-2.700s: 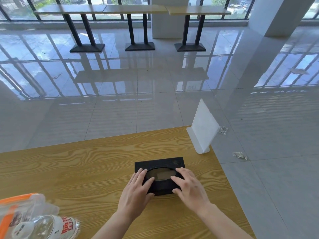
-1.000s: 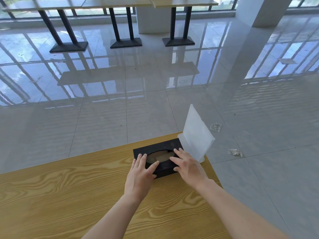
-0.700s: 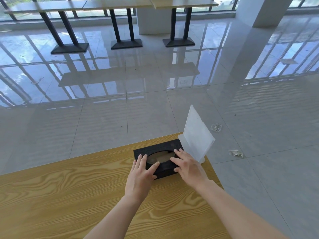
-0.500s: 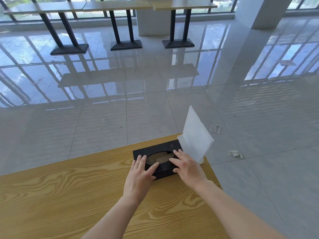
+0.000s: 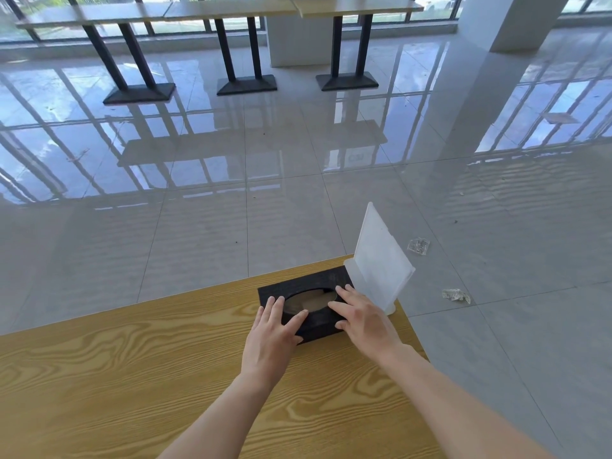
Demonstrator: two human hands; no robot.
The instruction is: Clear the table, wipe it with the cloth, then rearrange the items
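Observation:
A black tissue box with an oval opening lies near the far right corner of the wooden table. My left hand lies on its left part, fingers on top and thumb by the opening. My right hand covers its right part, fingers on top and thumb on the near side. A clear plastic sign holder stands upright at the table's corner, touching the box's right end. No cloth is in view.
The table's far edge and right edge run close to the box. Beyond lies a glossy tiled floor with two crumpled wrappers. Bar tables and a white pillar stand far back.
Both hands slid the tissue box away from me to the far right corner, up against the sign holder. Over the last second it has barely moved. The containers at lower left left the view.

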